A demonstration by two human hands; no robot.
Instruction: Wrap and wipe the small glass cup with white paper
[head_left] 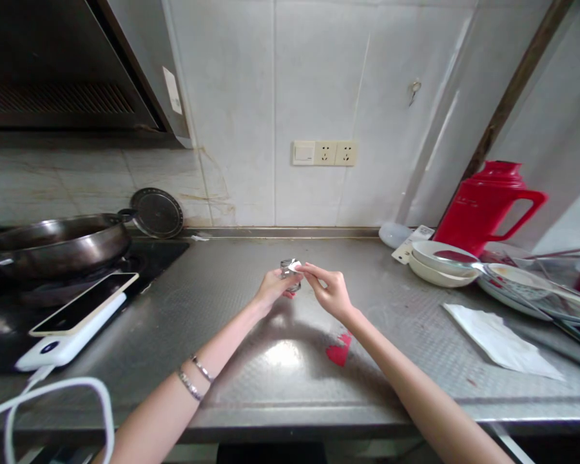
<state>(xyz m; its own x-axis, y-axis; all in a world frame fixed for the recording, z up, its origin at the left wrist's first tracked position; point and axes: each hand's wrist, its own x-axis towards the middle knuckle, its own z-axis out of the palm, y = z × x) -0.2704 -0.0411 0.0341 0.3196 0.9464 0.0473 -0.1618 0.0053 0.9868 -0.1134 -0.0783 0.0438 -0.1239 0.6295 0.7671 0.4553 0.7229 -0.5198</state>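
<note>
- L hand (pixel 269 288) is holding a small clear thing (pixel 285 264) over the steel counter (pixel 232 322), below left end of socket panel (pixel 324 153); fingers are curling round it, tips partly hidden
- R hand (pixel 334 295) is meeting it from the other side, also below socket panel; thumb & index are pressing together on a white bit (pixel 294 265) at the thing's upper edge
- can't tell if the thing is touching counter or what it's made of
- 2 bracelets (pixel 189 385) are circling L forearm
- torn red scrap (pixel 338 353) is lying on counter, well below socket panel, near R forearm; a smaller red bit (pixel 290 295) is showing just under the thing
- far L of socket panel: pan (pixel 67 248) is sitting on stove, phone (pixel 89 303) is resting atop a white device (pixel 75 341) w/ cable
- far R of socket panel: red thermos (pixel 483 209) is standing behind bowls (pixel 437 274), white tissue (pixel 505 341) is lying in front
</note>
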